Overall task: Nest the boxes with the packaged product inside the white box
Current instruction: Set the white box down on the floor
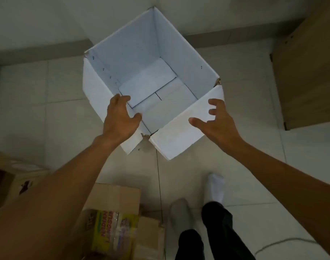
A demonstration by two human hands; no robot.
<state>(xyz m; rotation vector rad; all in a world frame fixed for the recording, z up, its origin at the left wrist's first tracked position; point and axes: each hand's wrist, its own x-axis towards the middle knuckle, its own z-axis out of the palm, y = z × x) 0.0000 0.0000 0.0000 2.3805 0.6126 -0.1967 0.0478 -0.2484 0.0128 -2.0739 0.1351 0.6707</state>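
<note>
From my head camera, I looked down into the white box [141,59], which stood open on the tiled floor [244,166] with nothing in it but its own folded bottom flaps. My left hand [121,117] was at the near-left rim, fingers curled loosely over the edge; whether it gripped the cardboard or only touched it, I could not tell. My right hand [216,124] was spread wide, fingers apart, just beside the near-right flap and holding nothing.

I judged this to be the opening step: getting the big box placed and steady, with no nesting done yet. The brown box [126,199] lay on the floor by my feet, well apart from both hands, below my left forearm, with the packaged product [111,233], a yellow-labelled plastic pack, resting in it. Another brown box [310,72] stood off to the right.

The next move, I reckoned, called for leaving the white box, reaching back and down, and lifting the brown box level so it would drop squarely inside.
</note>
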